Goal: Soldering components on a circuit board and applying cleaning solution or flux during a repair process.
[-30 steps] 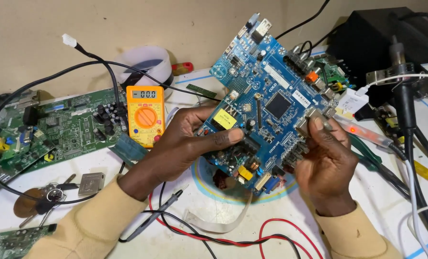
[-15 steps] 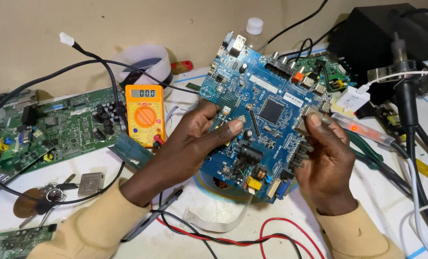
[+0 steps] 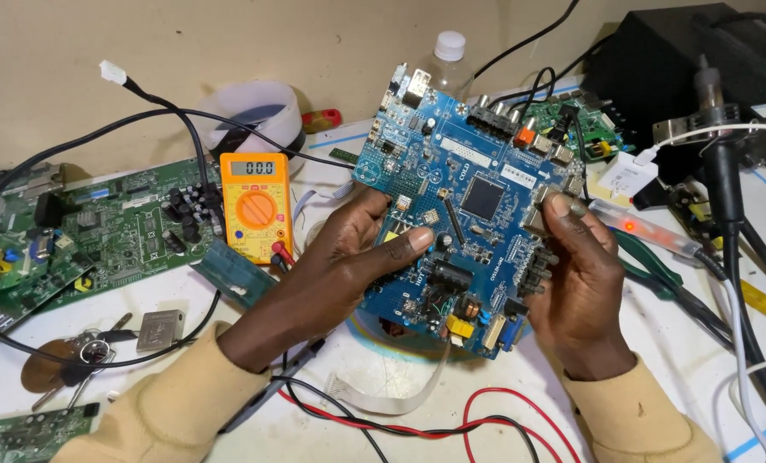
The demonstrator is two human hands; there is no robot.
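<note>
blue circuit board [image 3: 469, 214] tilted above the bench, left hand [image 3: 340, 266] and right hand [image 3: 580, 283] each in a closed grip on its edges (orange multimeter [image 3: 254, 206] nearby)

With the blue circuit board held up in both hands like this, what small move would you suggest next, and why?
Probably lay the blue circuit board flat on the white bench beside the orange multimeter. The left hand and right hand both grip its edges, so neither is free for the black probe lying below, and the meter is already on.
</note>
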